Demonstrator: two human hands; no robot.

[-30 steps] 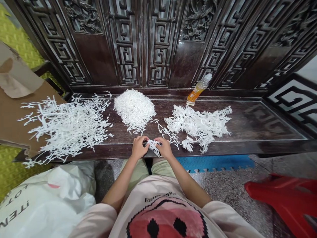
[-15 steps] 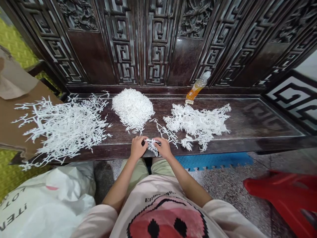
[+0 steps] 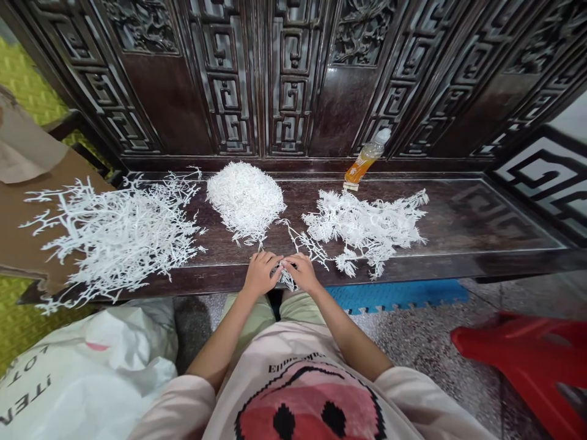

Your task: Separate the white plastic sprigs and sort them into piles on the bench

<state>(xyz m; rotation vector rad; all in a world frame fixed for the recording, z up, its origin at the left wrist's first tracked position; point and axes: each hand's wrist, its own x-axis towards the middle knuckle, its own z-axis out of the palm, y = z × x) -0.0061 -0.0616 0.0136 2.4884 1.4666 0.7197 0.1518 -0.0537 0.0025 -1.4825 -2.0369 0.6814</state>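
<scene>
The left hand (image 3: 261, 274) and the right hand (image 3: 300, 272) meet just above the front edge of the dark wooden desk (image 3: 458, 214). The fingers (image 3: 290, 264) of both hands are closed, gripping a small white sprig (image 3: 285, 276) between them. The fingertips of the 2 hands nearly touch over it, and its lower tips poke out below the fingers, towards the person's green shorts (image 3: 250, 311).

Just beyond the right hand's fingers, a loose thin sprig (image 3: 306, 241) lies on the desk, its branches reaching towards a spread pile of white sprigs (image 3: 362, 229). Straight ahead of the fingers and a little to the left sits a dense round heap of finer white sprigs (image 3: 245, 201). Further left of the fingers, a large pile of long white branches (image 3: 114, 235) spreads across the desk and onto a sheet of brown cardboard (image 3: 46, 189).

Well ahead of the fingers and to the right, an orange drink bottle (image 3: 364, 160) lies tilted against the carved wooden panel (image 3: 293, 79) at the back of the desk. Below and to the left of the fingers is a white plastic sack (image 3: 92, 379). Below and to the right are a blue foam mat (image 3: 394, 295) and a red plastic stool (image 3: 518, 360).
</scene>
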